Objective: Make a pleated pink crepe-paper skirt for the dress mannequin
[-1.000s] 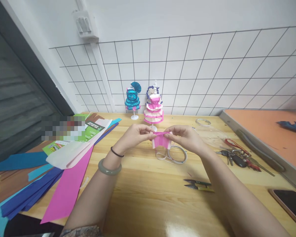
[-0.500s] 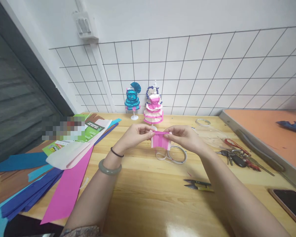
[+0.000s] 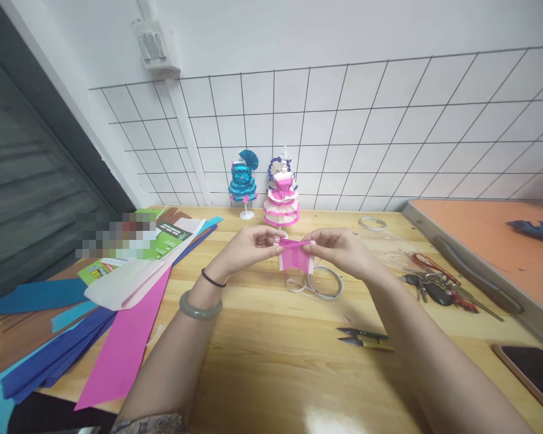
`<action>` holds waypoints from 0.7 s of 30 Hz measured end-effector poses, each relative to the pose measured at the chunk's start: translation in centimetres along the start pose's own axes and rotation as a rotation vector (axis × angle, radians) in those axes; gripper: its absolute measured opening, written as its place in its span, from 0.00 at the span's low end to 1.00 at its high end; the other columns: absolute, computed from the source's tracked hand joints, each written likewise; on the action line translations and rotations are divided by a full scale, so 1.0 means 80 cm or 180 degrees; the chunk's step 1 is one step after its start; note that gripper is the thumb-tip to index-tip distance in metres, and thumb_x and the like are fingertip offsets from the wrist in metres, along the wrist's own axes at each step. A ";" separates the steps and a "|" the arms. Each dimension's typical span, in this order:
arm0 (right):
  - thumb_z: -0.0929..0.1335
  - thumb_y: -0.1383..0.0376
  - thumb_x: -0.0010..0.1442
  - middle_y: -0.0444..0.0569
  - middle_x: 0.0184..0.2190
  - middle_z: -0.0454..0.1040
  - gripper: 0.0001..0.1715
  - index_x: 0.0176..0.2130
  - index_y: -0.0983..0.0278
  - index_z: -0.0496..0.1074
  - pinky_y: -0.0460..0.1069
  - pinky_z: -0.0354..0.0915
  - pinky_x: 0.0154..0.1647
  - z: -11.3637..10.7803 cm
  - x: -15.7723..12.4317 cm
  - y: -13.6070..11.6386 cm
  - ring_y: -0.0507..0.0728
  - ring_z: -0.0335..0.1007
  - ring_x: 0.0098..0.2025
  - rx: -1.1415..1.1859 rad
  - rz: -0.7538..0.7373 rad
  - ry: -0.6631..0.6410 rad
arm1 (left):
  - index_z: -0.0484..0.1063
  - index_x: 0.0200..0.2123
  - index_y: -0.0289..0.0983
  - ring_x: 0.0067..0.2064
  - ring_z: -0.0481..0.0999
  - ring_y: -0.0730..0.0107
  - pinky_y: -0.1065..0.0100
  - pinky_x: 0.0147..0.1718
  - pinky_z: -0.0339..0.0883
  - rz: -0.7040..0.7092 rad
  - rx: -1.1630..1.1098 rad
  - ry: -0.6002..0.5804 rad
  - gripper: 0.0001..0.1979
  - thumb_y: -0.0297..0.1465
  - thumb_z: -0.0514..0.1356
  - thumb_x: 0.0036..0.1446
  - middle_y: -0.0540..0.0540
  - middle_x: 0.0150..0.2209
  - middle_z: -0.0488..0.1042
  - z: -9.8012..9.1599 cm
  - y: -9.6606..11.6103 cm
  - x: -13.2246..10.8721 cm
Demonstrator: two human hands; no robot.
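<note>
Between my two hands is a small piece of folded pink paper (image 3: 295,260) with pale side edges and several layered pleats along its top. My left hand (image 3: 259,247) pinches its left edge between thumb and fingers. At the right edge, my right hand (image 3: 332,250) pinches it the same way. The paper is held above the table, in front of two rolls of tape (image 3: 326,283) lying there. Behind the hands stands a doll-sized dress form in a pink and white tiered paper dress (image 3: 282,205).
A teal paper dress on a stand (image 3: 243,184) is beside the pink one. Coloured paper strips (image 3: 127,343) and packaging (image 3: 163,241) cover the left side. Thread snips (image 3: 364,339), keys (image 3: 434,289), a phone (image 3: 531,377) and an orange board (image 3: 484,235) are on the right.
The pink paper has tipped slightly, so its pleated top layers show more. Both hands keep their pinch in nearly the same place.
</note>
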State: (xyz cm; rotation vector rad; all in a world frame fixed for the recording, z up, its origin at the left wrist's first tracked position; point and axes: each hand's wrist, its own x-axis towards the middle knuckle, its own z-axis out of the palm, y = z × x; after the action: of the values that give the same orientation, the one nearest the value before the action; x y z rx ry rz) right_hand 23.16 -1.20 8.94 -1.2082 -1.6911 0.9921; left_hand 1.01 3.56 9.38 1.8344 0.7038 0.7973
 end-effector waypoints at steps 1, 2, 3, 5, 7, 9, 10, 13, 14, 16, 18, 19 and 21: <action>0.69 0.52 0.51 0.50 0.31 0.76 0.20 0.35 0.65 0.75 0.51 0.66 0.37 0.000 0.000 0.000 0.56 0.70 0.33 -0.0013 0.0007 0.0010 | 0.72 0.44 0.34 0.33 0.70 0.73 0.69 0.34 0.66 0.0033 0.0011 0.0029 0.20 0.37 0.64 0.48 0.46 0.33 0.72 0.001 -0.001 0.000; 0.69 0.52 0.51 0.50 0.31 0.76 0.20 0.35 0.65 0.75 0.52 0.66 0.37 0.001 0.000 -0.001 0.56 0.70 0.33 -0.0032 0.0020 0.0027 | 0.72 0.43 0.34 0.33 0.70 0.73 0.69 0.34 0.65 0.0070 0.0009 0.0050 0.20 0.37 0.64 0.48 0.46 0.33 0.72 0.001 -0.001 0.001; 0.69 0.52 0.51 0.50 0.30 0.76 0.20 0.35 0.65 0.75 0.52 0.66 0.36 0.001 0.000 -0.001 0.56 0.70 0.33 -0.0051 0.0033 0.0050 | 0.71 0.43 0.34 0.33 0.69 0.73 0.70 0.34 0.65 0.0106 -0.0002 0.0054 0.19 0.36 0.64 0.48 0.46 0.33 0.72 0.002 -0.001 0.001; 0.69 0.52 0.51 0.49 0.30 0.76 0.20 0.35 0.66 0.75 0.51 0.66 0.36 0.002 0.000 -0.001 0.56 0.70 0.32 -0.0078 0.0054 0.0097 | 0.71 0.43 0.34 0.33 0.69 0.74 0.71 0.34 0.65 0.0146 -0.0044 0.0009 0.19 0.35 0.64 0.48 0.47 0.33 0.71 0.002 0.000 0.002; 0.69 0.52 0.51 0.49 0.30 0.76 0.19 0.34 0.66 0.75 0.50 0.66 0.35 0.003 0.000 -0.001 0.55 0.70 0.32 -0.0098 0.0063 0.0142 | 0.70 0.43 0.34 0.33 0.69 0.74 0.71 0.33 0.65 0.0137 -0.0086 -0.0026 0.19 0.35 0.64 0.47 0.47 0.34 0.71 0.003 0.001 0.002; 0.69 0.52 0.51 0.49 0.30 0.76 0.19 0.35 0.66 0.75 0.50 0.66 0.34 0.004 0.000 0.000 0.55 0.71 0.32 -0.0121 0.0061 0.0173 | 0.70 0.43 0.34 0.33 0.69 0.74 0.71 0.33 0.65 0.0102 -0.0077 0.0010 0.18 0.34 0.64 0.48 0.46 0.34 0.71 0.003 0.002 0.002; 0.69 0.52 0.51 0.49 0.30 0.76 0.19 0.35 0.66 0.75 0.50 0.66 0.34 0.005 0.000 0.000 0.56 0.71 0.32 -0.0130 0.0056 0.0190 | 0.71 0.42 0.33 0.33 0.69 0.74 0.71 0.33 0.64 0.0083 -0.0067 0.0046 0.17 0.34 0.64 0.48 0.46 0.33 0.71 0.003 0.002 0.003; 0.69 0.52 0.51 0.49 0.30 0.76 0.20 0.35 0.65 0.75 0.50 0.66 0.32 0.005 -0.001 0.000 0.56 0.71 0.31 -0.0130 0.0009 0.0241 | 0.72 0.39 0.33 0.33 0.70 0.74 0.70 0.34 0.65 0.0019 -0.0084 0.0101 0.14 0.34 0.64 0.48 0.46 0.32 0.72 0.003 0.003 0.004; 0.69 0.52 0.50 0.49 0.29 0.76 0.20 0.34 0.65 0.75 0.50 0.66 0.31 0.006 -0.001 0.000 0.56 0.71 0.31 -0.0120 -0.0013 0.0262 | 0.73 0.38 0.33 0.33 0.70 0.73 0.69 0.34 0.65 0.0006 -0.0106 0.0108 0.14 0.34 0.64 0.48 0.46 0.33 0.73 0.003 0.003 0.004; 0.70 0.51 0.50 0.48 0.28 0.76 0.19 0.34 0.64 0.75 0.50 0.66 0.30 0.006 -0.002 -0.001 0.55 0.70 0.30 -0.0101 -0.0050 0.0300 | 0.73 0.38 0.34 0.35 0.71 0.71 0.68 0.36 0.66 0.0014 -0.0148 0.0121 0.14 0.35 0.64 0.48 0.45 0.33 0.74 0.002 0.002 0.005; 0.70 0.51 0.49 0.47 0.27 0.75 0.19 0.33 0.64 0.75 0.49 0.66 0.29 0.006 -0.002 -0.001 0.55 0.70 0.29 -0.0072 -0.0056 0.0305 | 0.73 0.38 0.34 0.36 0.72 0.71 0.67 0.37 0.66 0.0042 -0.0197 0.0132 0.14 0.35 0.64 0.48 0.45 0.35 0.74 0.001 0.001 0.005; 0.70 0.52 0.50 0.47 0.27 0.75 0.19 0.33 0.64 0.75 0.49 0.65 0.29 0.006 -0.002 -0.002 0.54 0.70 0.29 -0.0051 -0.0049 0.0289 | 0.73 0.38 0.34 0.36 0.72 0.71 0.67 0.37 0.66 0.0050 -0.0225 0.0137 0.15 0.35 0.64 0.48 0.45 0.35 0.74 0.001 0.001 0.005; 0.70 0.53 0.50 0.47 0.27 0.75 0.18 0.34 0.64 0.75 0.49 0.65 0.30 0.006 -0.003 -0.003 0.54 0.69 0.29 0.0006 -0.0044 0.0241 | 0.73 0.38 0.34 0.36 0.72 0.71 0.68 0.37 0.66 0.0053 -0.0255 0.0156 0.14 0.35 0.64 0.48 0.45 0.35 0.74 0.001 0.002 0.005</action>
State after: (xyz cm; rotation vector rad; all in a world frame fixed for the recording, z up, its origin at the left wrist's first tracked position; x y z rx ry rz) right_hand 22.72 -1.51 8.94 -1.2162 -1.6372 0.9282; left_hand 1.31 3.75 9.61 1.7560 0.6790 0.8717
